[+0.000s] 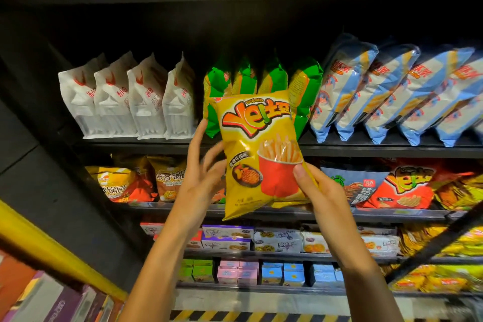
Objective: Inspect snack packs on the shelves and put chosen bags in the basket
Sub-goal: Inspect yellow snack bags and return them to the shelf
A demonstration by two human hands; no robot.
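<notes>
A shopper holds a yellow snack bag (257,154), printed with a red cup of fries, upright before the black shelves (366,150). The right hand (320,188) pinches its lower right edge, thumb on the front; the left hand (202,165), fingers spread, touches its left side.

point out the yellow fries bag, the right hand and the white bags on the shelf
yellow fries bag (257,138), head view, on its front below the logo
right hand (322,191), head view, back of the hand
white bags (146,102), head view, front of the third bag
</notes>
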